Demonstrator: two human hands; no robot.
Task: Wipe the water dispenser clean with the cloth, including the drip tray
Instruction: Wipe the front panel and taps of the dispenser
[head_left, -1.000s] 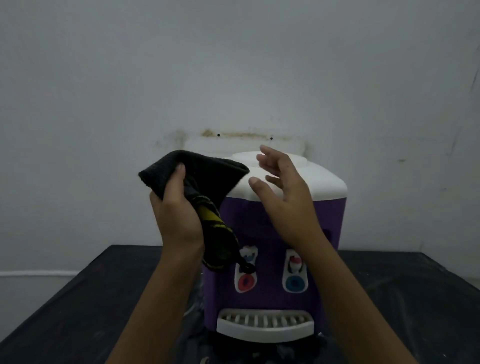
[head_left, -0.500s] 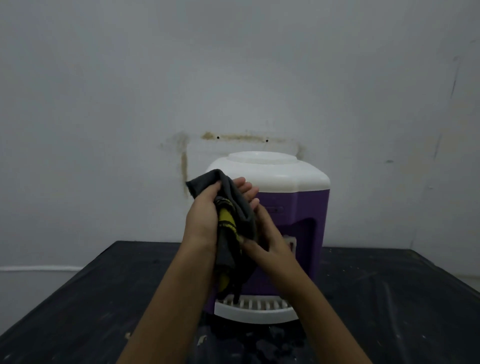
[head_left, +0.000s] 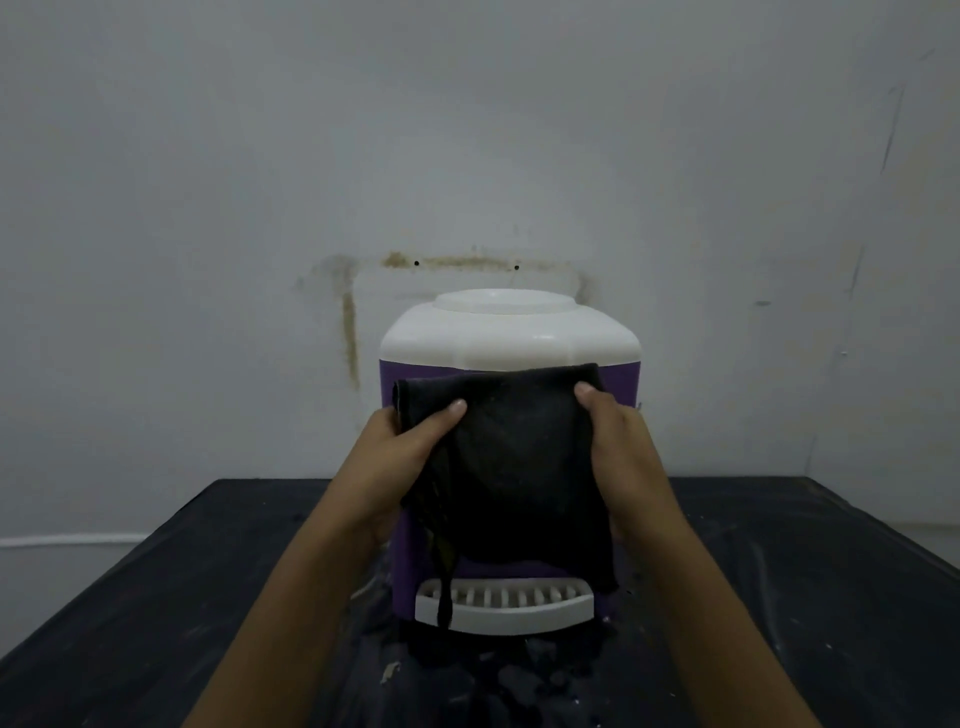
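Left hand (head_left: 408, 460) and right hand (head_left: 621, 449) grip cloth (head_left: 519, 467) before dispenser (head_left: 509, 335).

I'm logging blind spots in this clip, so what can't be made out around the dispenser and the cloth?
Head view only:
Purple front of the water dispenser: mostly hidden behind the cloth.
Fingers of left hand and right hand: behind the cloth; only thumbs show.
Drip tray: one end crossed by a hanging cloth strip.
Whether cloth touches the dispenser: cannot tell.
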